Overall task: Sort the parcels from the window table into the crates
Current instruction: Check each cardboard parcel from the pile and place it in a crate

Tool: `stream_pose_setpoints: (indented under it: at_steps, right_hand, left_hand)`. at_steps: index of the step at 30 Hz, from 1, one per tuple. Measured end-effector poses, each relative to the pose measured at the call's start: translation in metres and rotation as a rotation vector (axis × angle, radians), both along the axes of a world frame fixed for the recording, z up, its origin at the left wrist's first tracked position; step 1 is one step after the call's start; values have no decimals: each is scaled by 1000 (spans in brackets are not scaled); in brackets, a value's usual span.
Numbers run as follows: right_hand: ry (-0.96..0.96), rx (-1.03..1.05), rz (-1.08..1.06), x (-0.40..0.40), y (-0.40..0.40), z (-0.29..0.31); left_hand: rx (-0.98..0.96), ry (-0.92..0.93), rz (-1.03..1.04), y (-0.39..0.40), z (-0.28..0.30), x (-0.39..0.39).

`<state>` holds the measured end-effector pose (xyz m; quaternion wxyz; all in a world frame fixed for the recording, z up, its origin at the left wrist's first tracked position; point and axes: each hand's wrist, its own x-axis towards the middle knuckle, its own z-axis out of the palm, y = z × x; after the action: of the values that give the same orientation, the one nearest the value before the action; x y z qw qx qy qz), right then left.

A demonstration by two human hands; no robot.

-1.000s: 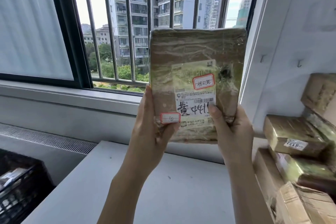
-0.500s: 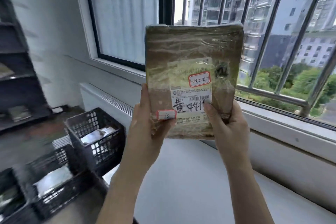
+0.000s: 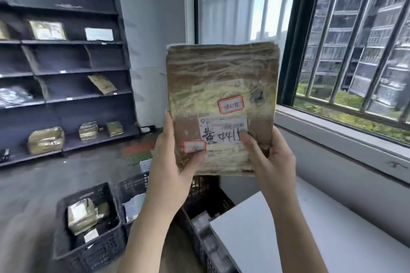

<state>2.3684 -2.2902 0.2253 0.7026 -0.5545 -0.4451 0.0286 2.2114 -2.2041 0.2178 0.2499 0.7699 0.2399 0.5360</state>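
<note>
Flat brown tape-wrapped parcel [image 3: 221,104] held upright, long axis vertical, label facing camera. Left hand [image 3: 175,162] and right hand [image 3: 270,157] each pinch lower corner, thumbs on front. Black plastic crates [image 3: 88,248] on floor lie below grip, toward left; left hand nearer. White table [image 3: 310,239] below right hand. Likely next: lower parcel down-left.

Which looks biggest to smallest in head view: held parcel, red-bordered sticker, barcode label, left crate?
1. held parcel, gripped by the left hand and right hand; close to the camera, so inflated
2. left crate on the floor, farther off
3. barcode label
4. red-bordered sticker
</note>
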Motion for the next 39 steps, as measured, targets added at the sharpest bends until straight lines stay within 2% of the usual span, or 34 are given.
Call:
stream_pose_setpoints:
  at_steps: [8,15,21,24,28,31,39]
  right_hand:
    - [-16,-61,64,-13,64,-7]
    - [-20,-120,137,11,139,-13]
    - [-171,-328,449,50,209,-23]
    - [-203,-434,506,70,241,-31]
    - [-330,-544,395,92,271,-45]
    - [-310,-595,331,107,288,-58]
    - [-286,-641,191,139,339,-82]
  left_hand:
    - [-88,-17,66,51,-17,-19]
    - [-59,97,140,119,-18,5]
    - [-112,165,268,191,-15,31]
    - [-206,277,267,220,-11,39]
    - [-344,462,178,253,-16,52]
    - [-364,568,139,279,-28,68]
    - [-291,580,24,354,-60,118]
